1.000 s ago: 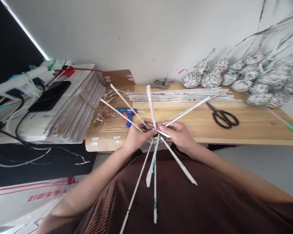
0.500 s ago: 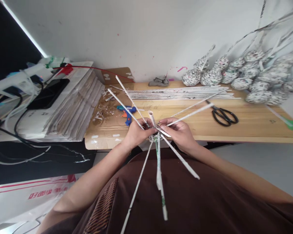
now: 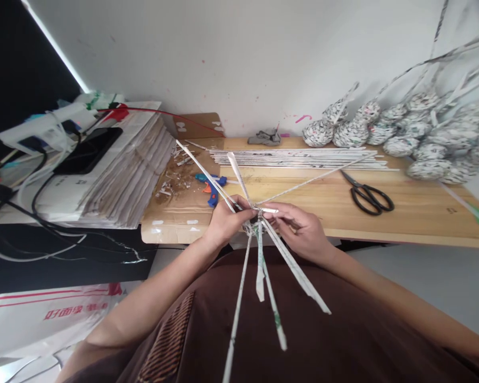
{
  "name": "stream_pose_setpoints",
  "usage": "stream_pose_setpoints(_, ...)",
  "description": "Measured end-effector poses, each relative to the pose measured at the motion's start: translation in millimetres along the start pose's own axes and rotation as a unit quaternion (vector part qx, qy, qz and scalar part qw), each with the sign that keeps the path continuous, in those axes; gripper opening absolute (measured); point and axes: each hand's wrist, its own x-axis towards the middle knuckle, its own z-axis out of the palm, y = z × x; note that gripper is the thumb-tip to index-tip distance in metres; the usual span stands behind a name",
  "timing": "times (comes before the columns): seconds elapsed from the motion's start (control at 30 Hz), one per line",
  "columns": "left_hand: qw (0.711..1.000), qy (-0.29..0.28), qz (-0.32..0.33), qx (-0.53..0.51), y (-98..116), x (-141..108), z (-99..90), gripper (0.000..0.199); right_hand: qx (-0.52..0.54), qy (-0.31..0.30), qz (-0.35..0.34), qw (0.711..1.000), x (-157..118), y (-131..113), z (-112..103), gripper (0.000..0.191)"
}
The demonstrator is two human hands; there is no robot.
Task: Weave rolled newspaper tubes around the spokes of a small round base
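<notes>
Between my hands is a small woven piece [image 3: 249, 229] of rolled newspaper, with several paper strips [image 3: 299, 266] fanning out from it. My left hand [image 3: 225, 219] is closed on the left side of the weave, thumb on top. My right hand [image 3: 303, 227] is closed at the right side, its fingertips pinching at a paper strip by the rim. Two strips lie close together below my right hand, pointing down and right. Other strips point up-left, up-right and down over my lap. My fingers hide much of the weave.
Straight paper rolls [image 3: 303, 158] lie along the back of the wooden table [image 3: 419, 213]. Scissors [image 3: 369, 197] rest at right, a blue glue gun [image 3: 214, 189] at left. Woven gourd shapes [image 3: 351, 133] pile up back right. A newspaper stack [image 3: 123, 175] with phone [image 3: 88, 150] and cables stands left.
The strip that pointed up-right from my right hand now points down-right, beside another strip. My right hand has turned and shifted slightly right. My left hand keeps its hold.
</notes>
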Motion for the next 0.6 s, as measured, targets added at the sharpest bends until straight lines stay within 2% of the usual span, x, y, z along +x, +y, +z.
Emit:
stream_pose_setpoints(0.17, 0.998, -0.015, 0.026, 0.057, 0, -1, -0.6, 0.021, -0.048, 0.015, 0.038, 0.998, 11, -2, -1, 0.022)
stream_pose_setpoints(0.33, 0.998, -0.045, 0.032, 0.013, 3, -3, -0.9, 0.022, -0.102, 0.030, 0.056, 0.993, 19, -3, 5, 0.014)
stream_pose_setpoints(0.53, 0.998, -0.022, 0.052, 0.012, 2, -6, 3.0, 0.016, -0.214, 0.017, 0.051, 0.975, 19, -8, 5, 0.011)
stream_pose_setpoints(0.6, 0.997, -0.012, 0.071, 0.010, 2, -7, 5.5, 0.012, -0.219, 0.012, 0.066, 0.973, 21, -6, 4, 0.013)
